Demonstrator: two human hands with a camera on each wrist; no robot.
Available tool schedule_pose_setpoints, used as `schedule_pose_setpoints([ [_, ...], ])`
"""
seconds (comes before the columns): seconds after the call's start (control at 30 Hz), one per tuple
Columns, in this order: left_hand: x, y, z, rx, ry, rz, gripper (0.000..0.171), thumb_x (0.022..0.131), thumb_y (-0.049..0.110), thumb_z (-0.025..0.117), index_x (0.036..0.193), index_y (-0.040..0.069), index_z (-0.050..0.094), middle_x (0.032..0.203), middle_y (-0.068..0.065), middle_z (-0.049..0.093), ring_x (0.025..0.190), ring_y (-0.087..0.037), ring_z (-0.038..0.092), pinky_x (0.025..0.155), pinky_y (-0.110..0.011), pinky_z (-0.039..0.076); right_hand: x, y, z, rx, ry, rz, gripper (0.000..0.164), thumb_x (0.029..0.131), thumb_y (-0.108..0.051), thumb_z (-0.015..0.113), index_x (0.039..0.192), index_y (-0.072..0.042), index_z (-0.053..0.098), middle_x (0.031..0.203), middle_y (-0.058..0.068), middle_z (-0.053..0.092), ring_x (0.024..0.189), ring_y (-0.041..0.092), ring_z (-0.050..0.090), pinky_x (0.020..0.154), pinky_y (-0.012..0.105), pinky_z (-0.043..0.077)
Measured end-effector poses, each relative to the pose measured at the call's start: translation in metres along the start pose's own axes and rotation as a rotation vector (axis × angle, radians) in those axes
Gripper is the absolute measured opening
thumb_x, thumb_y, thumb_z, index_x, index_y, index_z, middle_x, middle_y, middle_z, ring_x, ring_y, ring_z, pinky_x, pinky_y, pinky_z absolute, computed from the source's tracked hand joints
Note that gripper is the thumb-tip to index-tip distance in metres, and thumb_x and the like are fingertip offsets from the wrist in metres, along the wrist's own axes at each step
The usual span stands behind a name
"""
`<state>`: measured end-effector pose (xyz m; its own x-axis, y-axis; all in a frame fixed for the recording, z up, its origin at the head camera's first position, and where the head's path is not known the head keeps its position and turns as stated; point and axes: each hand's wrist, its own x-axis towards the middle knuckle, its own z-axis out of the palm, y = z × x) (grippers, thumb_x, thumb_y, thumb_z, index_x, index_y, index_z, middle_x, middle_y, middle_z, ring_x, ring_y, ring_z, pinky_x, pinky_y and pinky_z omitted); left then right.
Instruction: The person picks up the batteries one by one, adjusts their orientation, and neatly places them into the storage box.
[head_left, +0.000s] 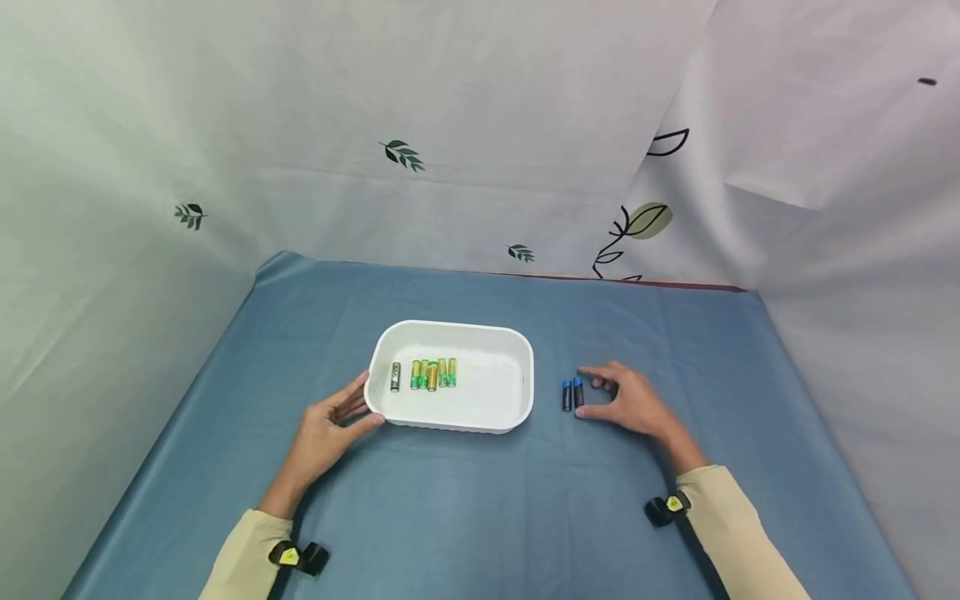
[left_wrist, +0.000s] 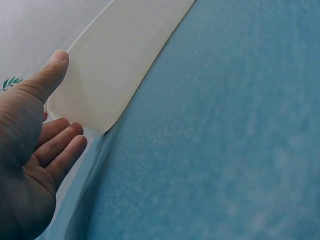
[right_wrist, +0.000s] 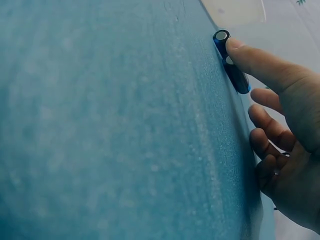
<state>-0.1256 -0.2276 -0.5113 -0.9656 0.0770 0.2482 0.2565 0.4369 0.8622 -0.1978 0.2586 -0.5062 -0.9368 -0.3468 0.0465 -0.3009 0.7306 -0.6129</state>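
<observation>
A white plastic tray (head_left: 487,392) stands on the blue cloth. My left hand (head_left: 322,437) holds its near left corner, thumb at the front and fingers along the left side; in the left wrist view the thumb (left_wrist: 52,72) touches the rim. Inside the tray, one dark battery (head_left: 395,377) lies left of several green and gold batteries (head_left: 432,376). To the tray's right are two black and blue batteries side by side. My right hand (head_left: 626,400) pinches the right battery (head_left: 578,392) end to end between thumb and forefinger; the left battery (head_left: 567,396) lies beside it.
Blue cloth (head_left: 465,508) covers the table. White patterned fabric (head_left: 480,125) hangs behind and at both sides. A small black device sits on each wrist, the left device (head_left: 300,557) and the right device (head_left: 666,507).
</observation>
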Motion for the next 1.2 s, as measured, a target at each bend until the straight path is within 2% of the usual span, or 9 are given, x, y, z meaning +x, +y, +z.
schedule_pose_setpoints([
  [0.13, 0.0, 0.001, -0.001, -0.021, 0.0, 0.014, 0.075, 0.084, 0.011, 0.085, 0.15, 0.005, 0.05, 0.142, -0.019, 0.06, 0.118, 0.002, 0.061, 0.095, -0.015, 0.055, 0.001, -0.001, 0.0, -0.002, -0.01, 0.011, 0.066, 0.076, -0.043, 0.092, 0.131, -0.013, 0.071, 0.097, -0.001, 0.059, 0.087, 0.017, 0.052, 0.074, 0.034, 0.045],
  [0.43, 0.0, 0.0, -0.001, -0.024, -0.006, 0.022, 0.074, 0.085, 0.011, 0.084, 0.151, 0.005, 0.05, 0.142, -0.02, 0.06, 0.119, 0.001, 0.062, 0.094, -0.015, 0.055, 0.001, -0.001, 0.0, -0.008, 0.007, -0.004, 0.056, 0.076, -0.035, 0.093, 0.123, -0.012, 0.075, 0.095, -0.001, 0.061, 0.085, 0.017, 0.053, 0.073, 0.034, 0.047],
  [0.8, 0.0, 0.002, -0.001, -0.034, -0.003, 0.019, 0.074, 0.084, 0.01, 0.085, 0.15, 0.003, 0.05, 0.142, -0.019, 0.06, 0.118, 0.005, 0.061, 0.094, -0.015, 0.055, 0.002, -0.004, -0.008, -0.023, 0.043, -0.033, 0.053, 0.076, -0.036, 0.092, 0.12, -0.012, 0.076, 0.095, -0.002, 0.062, 0.085, 0.015, 0.054, 0.072, 0.033, 0.048],
  [1.0, -0.001, 0.002, -0.001, -0.025, -0.002, 0.014, 0.074, 0.084, 0.01, 0.085, 0.15, 0.003, 0.051, 0.142, -0.02, 0.06, 0.117, 0.005, 0.061, 0.094, -0.014, 0.055, 0.006, -0.018, -0.019, -0.016, 0.065, -0.059, 0.052, 0.078, -0.037, 0.091, 0.12, -0.012, 0.076, 0.095, 0.0, 0.062, 0.084, 0.016, 0.054, 0.07, 0.033, 0.047],
  [1.2, 0.0, 0.004, -0.001, -0.016, -0.002, 0.015, 0.074, 0.085, 0.012, 0.085, 0.15, 0.005, 0.051, 0.141, -0.019, 0.061, 0.116, 0.006, 0.061, 0.094, -0.015, 0.055, 0.018, -0.047, -0.03, -0.024, 0.079, -0.084, 0.055, 0.077, -0.041, 0.091, 0.122, -0.014, 0.075, 0.095, 0.001, 0.062, 0.086, 0.017, 0.055, 0.068, 0.034, 0.047],
])
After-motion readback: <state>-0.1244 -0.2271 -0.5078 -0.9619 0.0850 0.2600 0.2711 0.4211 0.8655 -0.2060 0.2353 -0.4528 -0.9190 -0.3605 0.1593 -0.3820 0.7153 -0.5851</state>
